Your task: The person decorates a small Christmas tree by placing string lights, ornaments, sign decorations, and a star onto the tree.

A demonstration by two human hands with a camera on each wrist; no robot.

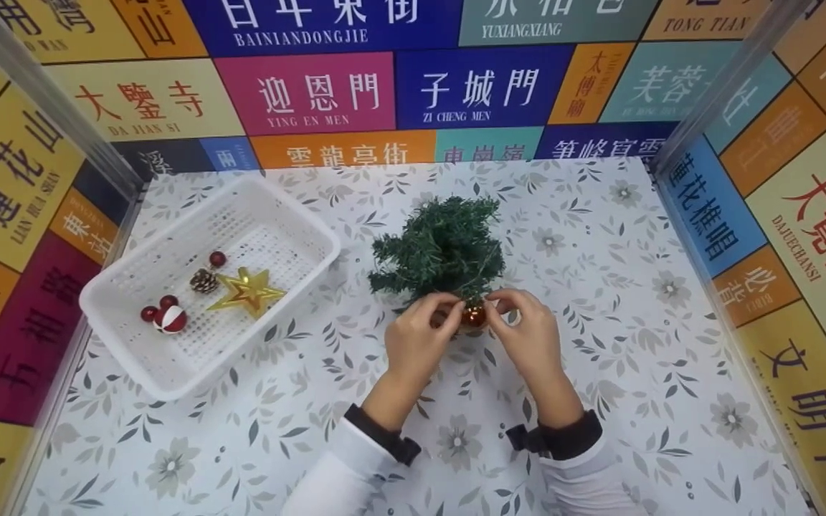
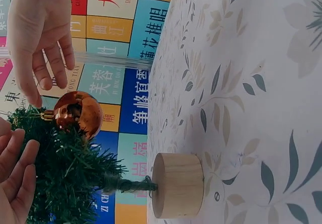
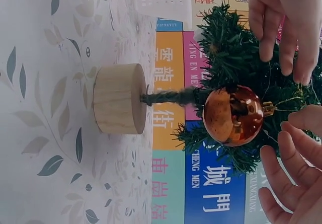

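Note:
A small artificial Christmas tree (image 1: 445, 247) stands upright on a round wooden base (image 3: 119, 99). A shiny copper-gold bauble (image 3: 233, 116) hangs at its near side, its cap and thin gold cord (image 3: 289, 103) turned up toward the branches. My left hand (image 1: 420, 333) is left of the bauble, thumb and forefinger pinching at the cord by the branch tips. My right hand (image 1: 528, 333) mirrors it from the right, thumb and forefinger pinching the cord just above the cap. The fingertips partly cover the cord in the head view.
On the left lies a white perforated basket (image 1: 115, 276). Inside are a gold star (image 1: 248, 290), a pine cone (image 1: 204, 281), a red-and-white ball (image 1: 170, 319) and several small red balls. Printed panels (image 1: 305, 93) wall in the flower-patterned tabletop (image 1: 241, 444) at the back and sides.

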